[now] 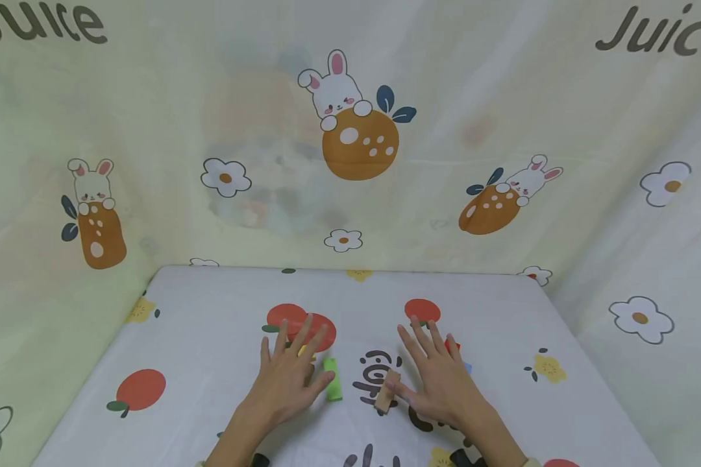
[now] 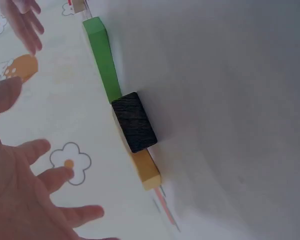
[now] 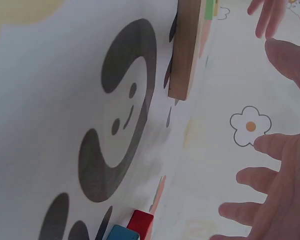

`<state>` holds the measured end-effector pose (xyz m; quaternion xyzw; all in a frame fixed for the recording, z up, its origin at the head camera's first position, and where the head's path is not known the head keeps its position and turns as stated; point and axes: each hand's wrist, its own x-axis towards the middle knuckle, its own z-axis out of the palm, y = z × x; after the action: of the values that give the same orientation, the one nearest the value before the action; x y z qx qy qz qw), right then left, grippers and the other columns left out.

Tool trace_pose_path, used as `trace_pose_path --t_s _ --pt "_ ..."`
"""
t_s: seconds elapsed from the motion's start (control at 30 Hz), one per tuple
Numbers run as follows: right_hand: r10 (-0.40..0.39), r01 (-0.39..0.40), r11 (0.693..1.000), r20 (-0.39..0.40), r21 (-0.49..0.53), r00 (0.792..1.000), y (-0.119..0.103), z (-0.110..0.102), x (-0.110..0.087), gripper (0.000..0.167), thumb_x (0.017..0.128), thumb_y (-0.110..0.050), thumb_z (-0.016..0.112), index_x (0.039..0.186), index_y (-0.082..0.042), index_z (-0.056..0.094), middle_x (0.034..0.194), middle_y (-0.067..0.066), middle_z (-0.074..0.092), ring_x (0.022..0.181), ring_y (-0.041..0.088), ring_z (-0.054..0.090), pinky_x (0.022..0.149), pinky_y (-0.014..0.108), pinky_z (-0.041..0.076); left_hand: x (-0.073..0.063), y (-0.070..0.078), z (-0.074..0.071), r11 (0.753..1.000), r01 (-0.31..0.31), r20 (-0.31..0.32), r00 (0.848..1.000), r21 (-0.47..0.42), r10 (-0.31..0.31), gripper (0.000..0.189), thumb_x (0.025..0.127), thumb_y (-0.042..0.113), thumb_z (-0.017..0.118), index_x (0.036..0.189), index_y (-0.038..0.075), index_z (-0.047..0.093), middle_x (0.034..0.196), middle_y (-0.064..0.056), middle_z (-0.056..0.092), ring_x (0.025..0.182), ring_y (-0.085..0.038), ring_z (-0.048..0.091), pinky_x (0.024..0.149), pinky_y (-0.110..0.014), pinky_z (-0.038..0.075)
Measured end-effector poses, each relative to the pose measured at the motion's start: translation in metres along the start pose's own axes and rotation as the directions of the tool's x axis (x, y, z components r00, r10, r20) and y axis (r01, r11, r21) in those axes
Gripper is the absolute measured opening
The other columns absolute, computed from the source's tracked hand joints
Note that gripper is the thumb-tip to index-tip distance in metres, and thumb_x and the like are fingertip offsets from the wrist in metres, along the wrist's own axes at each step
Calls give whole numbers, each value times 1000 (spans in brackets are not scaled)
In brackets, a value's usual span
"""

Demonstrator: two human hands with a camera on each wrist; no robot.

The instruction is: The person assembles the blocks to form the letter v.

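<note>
Both hands hover over the table with fingers spread, holding nothing. Under the left hand (image 1: pixel 289 383) lie a yellow block (image 2: pixel 146 170) and a black block (image 2: pixel 135 122), with a green block (image 1: pixel 333 379) beside its thumb. In the head view that hand hides the black block and most of the yellow one. The right hand (image 1: pixel 444 383) has its thumb over a plain wooden block (image 1: pixel 387 392); in the right wrist view the hand looks apart from it. Past the right fingers, a red block (image 3: pixel 141 223) and a blue block (image 3: pixel 122 233) sit close together, partly hidden in the head view.
A white cloth printed with fruit, flowers and lettering covers the table (image 1: pixel 210 324). Behind it hangs a printed curtain (image 1: pixel 257 117) with rabbits and oranges, and similar cloth hangs at both sides.
</note>
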<state>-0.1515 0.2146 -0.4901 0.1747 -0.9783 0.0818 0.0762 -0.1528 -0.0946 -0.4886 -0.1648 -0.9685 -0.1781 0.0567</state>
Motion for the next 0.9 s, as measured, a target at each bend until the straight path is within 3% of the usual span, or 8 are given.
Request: trace_pose_path --t_s 0.27,0.53,0.7,0.9 --pt "9 -9 1000 -9 11 1000 -2 -2 -1 90 94 -69 60 168 -24 32 177 7 26 160 46 33 119 73 35 -1 0 -1 998 -62 -47 997 -17 61 80 99 53 65 166 23 36 176 -3 33 158 -54 28 117 -79 31" --pt "9 -9 1000 -5 20 1000 -4 1 -3 92 93 -71 61 168 -26 32 174 6 35 146 45 51 114 70 43 -1 2 -2 991 -133 -92 987 -23 130 74 97 42 72 160 13 47 165 -8 50 145 -40 46 107 -61 46" --pt "4 -4 999 -2 39 1000 -7 3 -5 93 92 -71 63 168 -26 32 172 6 39 142 42 54 111 69 46 -2 5 -3 989 -144 -60 988 -39 141 72 97 39 74 157 8 50 160 -9 56 135 -36 54 108 -52 52" --pt "-23 25 998 -29 57 999 -10 6 -9 88 94 -61 67 167 -24 34 170 8 42 139 43 56 109 66 49 -4 9 -6 990 -71 23 997 -124 74 75 96 37 77 159 10 48 163 -7 52 144 -37 56 111 -54 53"
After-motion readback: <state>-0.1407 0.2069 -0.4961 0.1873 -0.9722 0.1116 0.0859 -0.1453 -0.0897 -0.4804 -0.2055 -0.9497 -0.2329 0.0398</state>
